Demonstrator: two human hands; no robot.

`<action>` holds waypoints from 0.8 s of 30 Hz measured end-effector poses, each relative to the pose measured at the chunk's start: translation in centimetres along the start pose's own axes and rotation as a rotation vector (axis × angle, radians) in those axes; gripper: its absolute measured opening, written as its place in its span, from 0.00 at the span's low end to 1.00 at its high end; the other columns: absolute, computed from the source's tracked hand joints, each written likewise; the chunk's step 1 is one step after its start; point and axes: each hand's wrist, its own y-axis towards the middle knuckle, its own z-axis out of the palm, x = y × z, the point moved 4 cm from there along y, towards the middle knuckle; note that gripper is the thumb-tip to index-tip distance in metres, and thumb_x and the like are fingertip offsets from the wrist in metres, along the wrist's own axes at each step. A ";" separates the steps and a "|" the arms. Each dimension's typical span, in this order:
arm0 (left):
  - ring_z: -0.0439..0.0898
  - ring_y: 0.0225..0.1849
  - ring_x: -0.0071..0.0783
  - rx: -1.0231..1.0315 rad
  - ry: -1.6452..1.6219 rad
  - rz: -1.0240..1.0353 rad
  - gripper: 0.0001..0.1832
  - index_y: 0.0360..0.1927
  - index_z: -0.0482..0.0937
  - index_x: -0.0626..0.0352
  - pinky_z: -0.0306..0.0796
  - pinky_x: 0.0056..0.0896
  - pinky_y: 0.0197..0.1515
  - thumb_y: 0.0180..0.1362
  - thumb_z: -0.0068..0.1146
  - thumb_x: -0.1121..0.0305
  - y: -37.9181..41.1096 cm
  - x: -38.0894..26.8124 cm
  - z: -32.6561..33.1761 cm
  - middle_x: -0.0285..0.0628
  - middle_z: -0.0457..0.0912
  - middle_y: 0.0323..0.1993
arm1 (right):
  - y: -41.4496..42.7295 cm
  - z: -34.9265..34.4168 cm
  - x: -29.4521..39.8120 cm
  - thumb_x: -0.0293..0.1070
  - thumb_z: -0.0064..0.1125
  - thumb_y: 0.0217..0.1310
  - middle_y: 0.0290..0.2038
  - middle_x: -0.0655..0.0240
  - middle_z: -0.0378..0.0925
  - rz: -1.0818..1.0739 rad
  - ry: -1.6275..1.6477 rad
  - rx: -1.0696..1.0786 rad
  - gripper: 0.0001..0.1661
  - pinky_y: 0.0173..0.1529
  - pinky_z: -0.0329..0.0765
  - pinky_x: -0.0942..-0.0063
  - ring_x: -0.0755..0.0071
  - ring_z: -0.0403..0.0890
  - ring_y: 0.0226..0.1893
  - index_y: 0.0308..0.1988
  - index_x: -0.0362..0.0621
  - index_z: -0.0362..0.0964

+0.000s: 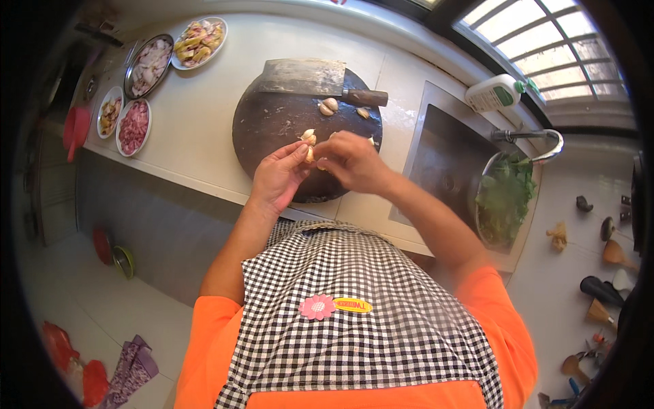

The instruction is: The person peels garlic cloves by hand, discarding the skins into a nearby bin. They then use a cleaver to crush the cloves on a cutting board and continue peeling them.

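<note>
Over the near part of a round dark chopping board (265,122), my left hand (278,176) pinches a garlic clove (309,154) between thumb and fingertips. My right hand (352,161) is bent close beside it, its fingertips at the clove; whether it grips anything is hidden. More garlic cloves (308,137) show just beyond my left fingertips. Farther back on the board lie a clump of garlic (328,106) and a single clove (363,112). A cleaver (306,76) rests flat across the board's far side, its wooden handle pointing right over the edge.
At the left stand plates of cut meat (134,128) and a metal dish of pale meat (149,66). A yellowish cut food fills an oval plate (199,43). To the right are a sink (439,153), faucet (549,134), bowl of leafy greens (506,197) and white bottle (493,93).
</note>
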 end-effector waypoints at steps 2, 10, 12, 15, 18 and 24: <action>0.84 0.41 0.25 0.000 0.082 0.002 0.12 0.50 0.82 0.65 0.77 0.23 0.44 0.66 0.62 0.70 0.4 0.2 0.1 0.41 0.86 0.41 | -0.9 0.9 0.1 0.26 0.68 0.55 0.29 0.61 0.80 0.033 0.027 -0.082 0.06 0.36 0.75 0.63 0.57 0.80 0.31 0.35 0.42 0.80; 0.84 0.43 0.26 0.103 0.394 0.015 0.16 0.54 0.81 0.69 0.79 0.26 0.47 0.66 0.61 0.71 0.4 0.6 2.9 0.45 0.86 0.45 | -3.9 0.2 -0.4 0.23 0.65 0.58 0.28 0.60 0.79 0.149 -0.015 -0.220 0.05 0.30 0.74 0.68 0.62 0.78 0.26 0.37 0.39 0.80; 0.84 0.43 0.26 0.131 0.400 0.005 0.16 0.54 0.80 0.71 0.80 0.26 0.48 0.66 0.61 0.73 0.6 0.9 3.2 0.46 0.86 0.45 | -4.4 -0.2 -0.2 0.24 0.64 0.57 0.26 0.57 0.78 0.203 0.043 -0.235 0.03 0.32 0.75 0.63 0.55 0.79 0.27 0.32 0.37 0.77; 0.85 0.41 0.26 0.142 0.441 0.002 0.16 0.54 0.80 0.72 0.81 0.24 0.47 0.65 0.62 0.74 0.6 1.0 3.4 0.47 0.86 0.45 | -4.7 -0.4 0.2 0.25 0.65 0.56 0.25 0.56 0.77 0.277 0.101 -0.201 0.05 0.31 0.75 0.62 0.54 0.79 0.27 0.30 0.36 0.75; 0.85 0.40 0.25 0.162 0.486 -0.002 0.15 0.53 0.81 0.72 0.82 0.23 0.46 0.65 0.62 0.74 0.4 0.9 3.7 0.47 0.86 0.44 | -4.9 -0.4 0.6 0.25 0.64 0.55 0.25 0.55 0.76 0.186 0.008 -0.180 0.07 0.31 0.75 0.61 0.52 0.78 0.27 0.28 0.36 0.72; 0.85 0.40 0.25 0.184 0.495 -0.014 0.14 0.51 0.81 0.72 0.82 0.23 0.45 0.64 0.63 0.74 -0.4 0.6 3.9 0.47 0.86 0.43 | -4.8 0.2 1.6 0.23 0.62 0.52 0.24 0.57 0.72 0.033 -0.017 -0.173 0.10 0.30 0.74 0.58 0.50 0.76 0.25 0.28 0.39 0.66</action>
